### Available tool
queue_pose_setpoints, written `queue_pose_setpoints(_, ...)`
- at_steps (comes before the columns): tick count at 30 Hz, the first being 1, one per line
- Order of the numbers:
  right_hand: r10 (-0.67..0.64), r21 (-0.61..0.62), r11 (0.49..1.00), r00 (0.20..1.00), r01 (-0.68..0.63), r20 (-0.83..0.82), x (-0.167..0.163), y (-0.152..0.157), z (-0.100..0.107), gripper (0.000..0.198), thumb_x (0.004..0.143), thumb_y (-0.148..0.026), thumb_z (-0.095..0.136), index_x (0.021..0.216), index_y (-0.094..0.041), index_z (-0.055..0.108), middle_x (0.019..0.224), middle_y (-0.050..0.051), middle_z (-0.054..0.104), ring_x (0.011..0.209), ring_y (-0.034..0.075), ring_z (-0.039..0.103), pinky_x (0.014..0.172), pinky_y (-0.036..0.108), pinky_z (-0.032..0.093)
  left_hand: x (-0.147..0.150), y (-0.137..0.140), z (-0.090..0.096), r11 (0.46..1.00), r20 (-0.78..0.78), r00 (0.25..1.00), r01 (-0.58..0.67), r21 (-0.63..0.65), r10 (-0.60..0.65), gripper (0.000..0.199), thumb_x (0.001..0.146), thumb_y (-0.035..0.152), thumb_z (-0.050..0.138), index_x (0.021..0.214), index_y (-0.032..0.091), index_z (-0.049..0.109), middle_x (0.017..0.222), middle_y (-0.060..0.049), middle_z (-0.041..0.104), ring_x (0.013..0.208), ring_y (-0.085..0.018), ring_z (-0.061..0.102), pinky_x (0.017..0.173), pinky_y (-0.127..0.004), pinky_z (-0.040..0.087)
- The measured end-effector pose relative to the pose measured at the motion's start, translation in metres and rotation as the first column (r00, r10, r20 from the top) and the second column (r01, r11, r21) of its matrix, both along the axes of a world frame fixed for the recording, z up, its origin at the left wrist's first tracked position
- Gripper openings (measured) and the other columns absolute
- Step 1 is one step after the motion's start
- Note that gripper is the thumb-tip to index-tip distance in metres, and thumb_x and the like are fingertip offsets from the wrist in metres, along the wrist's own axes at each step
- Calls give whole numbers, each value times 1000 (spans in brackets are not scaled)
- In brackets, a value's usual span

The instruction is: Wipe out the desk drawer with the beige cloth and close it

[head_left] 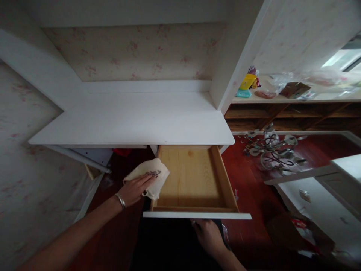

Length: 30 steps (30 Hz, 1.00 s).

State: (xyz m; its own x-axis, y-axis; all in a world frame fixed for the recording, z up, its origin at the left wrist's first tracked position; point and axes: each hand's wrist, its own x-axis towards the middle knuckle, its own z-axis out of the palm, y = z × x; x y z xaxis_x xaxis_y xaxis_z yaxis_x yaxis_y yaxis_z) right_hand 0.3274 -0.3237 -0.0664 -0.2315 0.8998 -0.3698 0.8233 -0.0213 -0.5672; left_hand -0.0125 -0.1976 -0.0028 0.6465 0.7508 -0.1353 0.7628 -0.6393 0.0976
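My left hand (pixel 138 188), with a silver bracelet at the wrist, presses a cream cloth (pixel 160 180) with dark marks against the left side of a pulled-out drawer. Part of the cloth hangs over that side. The wooden drawer (pixel 191 173) has a bare pale-wood bottom and a white front (pixel 197 215). Below the front's edge, close against its outer face, is my right hand (pixel 207 231) with curled fingers. Its fingertips are partly hidden, and any handle there is out of sight. The drawer belongs to a white desk (pixel 141 116).
A tall white frame rises from the desktop against flowered wallpaper (pixel 135 52). On the red wooden floor at right lies a chandelier (pixel 273 146). Behind it, a low shelf unit (pixel 259 111) bears a cardboard box (pixel 295 90) and plastic bags. White furniture (pixel 316 203) stands at the lower right.
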Motion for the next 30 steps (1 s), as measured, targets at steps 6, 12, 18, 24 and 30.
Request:
queue_pose_setpoints(6, -18, -3, 1000, 1000, 18, 1, -1, -3, -3, 30, 87, -20, 47, 105, -29, 68, 100, 4, 71, 98, 22, 64, 83, 28, 44, 11, -56, 5, 909, 220, 935, -182, -374, 278, 70, 77, 8, 41, 143, 27, 28, 143, -1, 42, 126, -16, 45, 107, -34, 37)
queue_pose_setpoints(12, -24, -9, 1000, 1000, 24, 11, -3, -4, 2, 31, 88, -23, 44, 108, -28, 67, 101, 6, 71, 96, 22, 64, 82, 28, 44, 49, -50, 40, 835, 300, 925, -32, -549, 233, 54, 82, 21, 49, 135, 26, 42, 136, -4, 50, 123, -20, 48, 107, -35, 37)
queue_pose_setpoints(18, -31, -7, 999, 999, 32, 43, -5, -6, -1, 30, 84, -17, 44, 95, -23, 71, 96, 8, 71, 93, 22, 65, 83, 28, 44, 140, -24, 42, 768, 458, 881, 210, -605, 120, 46, 80, 21, 52, 126, 28, 53, 122, -1, 62, 112, -18, 57, 97, -29, 43)
queue_pose_setpoints(24, -66, -31, 997, 998, 67, 18, -5, -6, 2, 28, 86, -21, 45, 100, -24, 69, 100, 6, 71, 97, 20, 64, 83, 26, 43, 261, -13, 19, 723, 607, 764, 290, -627, 220, 44, 78, 16, 51, 122, 25, 56, 109, -1, 68, 97, -15, 63, 82, -24, 48)
queue_pose_setpoints(30, -68, -14, 998, 998, 68, -10, -2, -7, 0, 26, 88, -22, 44, 97, -26, 68, 93, 2, 72, 90, 18, 66, 77, 22, 42, 304, 22, 16, 927, 784, 606, 357, -114, -137, 51, 79, 11, 50, 129, 20, 47, 130, -6, 55, 120, -15, 49, 101, -29, 39)
